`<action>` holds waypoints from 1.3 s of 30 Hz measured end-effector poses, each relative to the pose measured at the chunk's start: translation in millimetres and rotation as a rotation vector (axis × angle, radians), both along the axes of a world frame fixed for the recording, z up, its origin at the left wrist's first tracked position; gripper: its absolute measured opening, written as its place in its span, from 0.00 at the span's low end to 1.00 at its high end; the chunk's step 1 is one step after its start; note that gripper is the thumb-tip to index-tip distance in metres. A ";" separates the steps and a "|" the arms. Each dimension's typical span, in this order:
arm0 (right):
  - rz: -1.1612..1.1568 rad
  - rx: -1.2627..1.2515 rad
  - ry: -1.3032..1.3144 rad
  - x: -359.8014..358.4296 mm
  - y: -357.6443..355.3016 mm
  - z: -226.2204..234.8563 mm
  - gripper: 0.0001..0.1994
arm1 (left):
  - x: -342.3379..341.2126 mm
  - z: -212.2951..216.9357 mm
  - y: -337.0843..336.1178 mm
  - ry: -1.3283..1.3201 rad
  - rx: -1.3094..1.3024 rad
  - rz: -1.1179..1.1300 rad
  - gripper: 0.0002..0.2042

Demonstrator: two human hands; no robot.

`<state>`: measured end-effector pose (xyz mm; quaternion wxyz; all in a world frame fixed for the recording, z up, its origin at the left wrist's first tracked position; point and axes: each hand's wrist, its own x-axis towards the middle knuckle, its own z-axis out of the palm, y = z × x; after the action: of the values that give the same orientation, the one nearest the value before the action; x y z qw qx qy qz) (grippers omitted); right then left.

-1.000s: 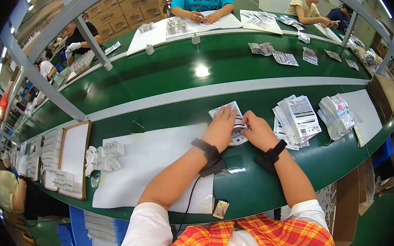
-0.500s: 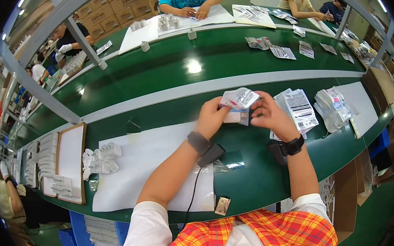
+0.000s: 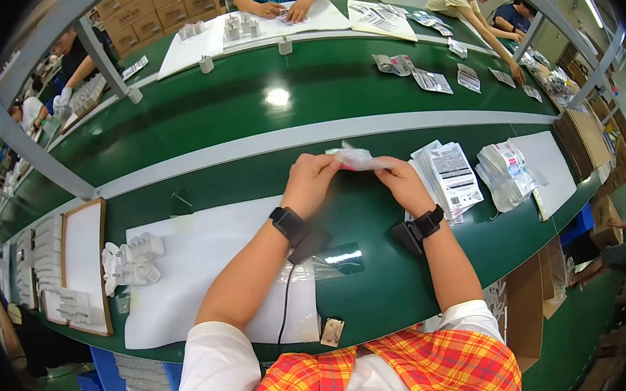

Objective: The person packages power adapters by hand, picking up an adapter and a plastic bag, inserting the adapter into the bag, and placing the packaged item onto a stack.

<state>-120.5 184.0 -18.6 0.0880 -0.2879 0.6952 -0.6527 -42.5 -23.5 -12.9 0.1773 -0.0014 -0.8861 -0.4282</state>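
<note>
A small silvery plastic pouch (image 3: 355, 160), blurred by motion, is stretched between my two hands over the green table. My left hand (image 3: 310, 182) pinches its left end between thumb and fingers. At the other end my right hand (image 3: 404, 186) has its thumb and fingers closed on the pouch's edge. What is inside the pouch cannot be made out. Just right of my right hand lies a pile of flat printed pouches (image 3: 454, 176). Beyond that pile sits a bundle of pouches (image 3: 506, 176).
A white sheet (image 3: 209, 279) covers the table's left part, with several white plug adapters (image 3: 134, 260) on it. Left of them stands a cardboard tray (image 3: 83, 249). A grey rail (image 3: 308, 135) separates my table from a green belt (image 3: 245, 101); co-workers sit beyond.
The pouch has been raised and turned, and now shows nearly edge-on. My right hand has closed on its right end. Across the belt, a co-worker's arm has stretched toward the loose pouches.
</note>
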 end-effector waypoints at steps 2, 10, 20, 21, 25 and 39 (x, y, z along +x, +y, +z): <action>0.057 0.386 0.527 -2.3 9.7 -3.3 0.07 | 4.5 -10.4 -13.0 -0.034 -0.045 -0.127 0.11; 0.224 0.707 0.544 54.5 -16.7 39.4 0.07 | 18.0 -5.4 4.4 -0.128 -0.290 -0.354 0.13; 0.156 0.755 0.604 69.1 -26.9 24.8 0.04 | 19.4 -8.2 0.8 -0.133 -0.252 -0.361 0.16; 0.164 0.787 0.576 71.1 -28.6 25.6 0.03 | 19.5 -7.9 0.6 -0.136 -0.252 -0.365 0.16; 0.163 0.711 0.633 72.1 -32.7 19.4 0.02 | 20.8 -4.7 1.4 -0.169 -0.278 -0.359 0.18; -0.606 -0.107 0.119 104.0 331.1 25.4 0.05 | 27.4 15.0 8.7 -0.173 -0.341 -0.394 0.14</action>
<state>-16.5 515.2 6.8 -0.1667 -0.1095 0.7179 -0.6670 -15.1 -14.8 2.1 0.0117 -0.1670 -0.9399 -0.2977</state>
